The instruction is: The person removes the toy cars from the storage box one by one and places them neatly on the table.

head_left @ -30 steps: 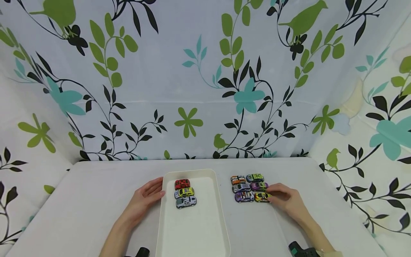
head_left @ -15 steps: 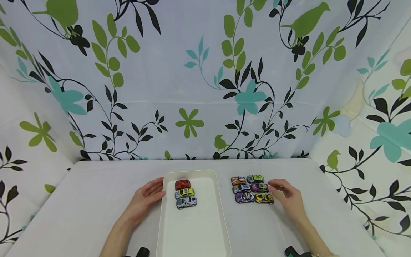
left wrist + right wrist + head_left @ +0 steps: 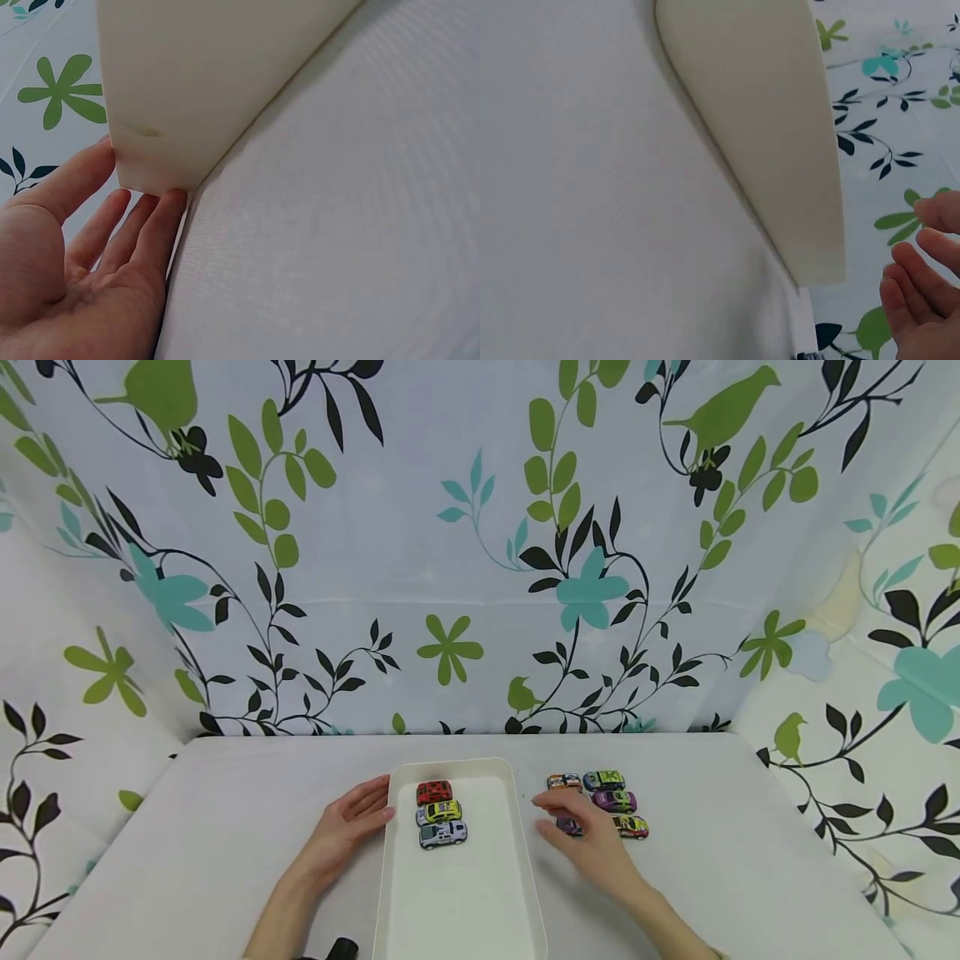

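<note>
In the head view a white tray (image 3: 465, 902) lies on the table. A red toy car (image 3: 434, 792), a yellow toy car (image 3: 438, 812) and a grey toy car (image 3: 443, 834) sit in a column inside it. My left hand (image 3: 345, 827) rests its fingertips against the tray's left outer side, as the left wrist view also shows. Right of the tray, my right hand (image 3: 588, 839) hovers with nothing between its fingers. It partly covers a cluster of toy cars, among them an orange one (image 3: 564, 782), a green one (image 3: 603, 779), a purple one (image 3: 614, 800) and a yellow-and-red one (image 3: 631, 826).
A white cloth covers the table (image 3: 720, 860). Behind it hangs a patterned curtain (image 3: 390, 527) with leaves and birds. The tray's raised wall (image 3: 765, 135) shows close up in the right wrist view.
My right hand has come away from the right edge of the car cluster and moved left over it, toward the tray. My left hand keeps its place at the tray's side.
</note>
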Demonstrator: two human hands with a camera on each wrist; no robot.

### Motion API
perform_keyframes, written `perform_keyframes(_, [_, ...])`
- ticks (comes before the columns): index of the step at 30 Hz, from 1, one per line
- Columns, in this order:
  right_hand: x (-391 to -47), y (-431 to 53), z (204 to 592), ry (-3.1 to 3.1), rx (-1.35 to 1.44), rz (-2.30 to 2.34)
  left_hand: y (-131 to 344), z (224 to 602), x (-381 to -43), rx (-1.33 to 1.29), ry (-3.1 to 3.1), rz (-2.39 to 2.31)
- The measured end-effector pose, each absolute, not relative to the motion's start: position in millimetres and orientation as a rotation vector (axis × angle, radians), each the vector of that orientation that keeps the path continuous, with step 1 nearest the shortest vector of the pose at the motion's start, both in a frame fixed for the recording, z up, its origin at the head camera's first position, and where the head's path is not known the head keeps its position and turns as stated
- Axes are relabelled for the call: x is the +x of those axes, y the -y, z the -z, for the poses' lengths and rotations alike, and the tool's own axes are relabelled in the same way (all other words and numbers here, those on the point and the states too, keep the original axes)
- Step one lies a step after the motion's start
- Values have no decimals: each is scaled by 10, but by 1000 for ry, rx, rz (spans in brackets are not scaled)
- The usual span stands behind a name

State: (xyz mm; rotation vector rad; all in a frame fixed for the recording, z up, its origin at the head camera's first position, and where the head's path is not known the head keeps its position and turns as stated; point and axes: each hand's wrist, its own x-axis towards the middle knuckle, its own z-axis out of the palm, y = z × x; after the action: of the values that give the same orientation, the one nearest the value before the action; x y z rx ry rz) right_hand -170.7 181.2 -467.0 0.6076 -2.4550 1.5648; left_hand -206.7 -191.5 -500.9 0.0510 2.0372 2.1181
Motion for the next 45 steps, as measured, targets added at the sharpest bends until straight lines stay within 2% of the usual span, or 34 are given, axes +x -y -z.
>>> perform_keyframes(10, [-1771,-1381,4459,2529,801,-1620,1919,4972,-2055,66,-2039,-2114])
perform_keyframes(28, [-2030,-775,4377,2727,888,-1442,1918,4982,-2043,57,-2053,-2102])
perform_keyframes(45, [-2046,-653,4496,2943,896,-1044,1913,4991,-2054,44,-2040,-2116])
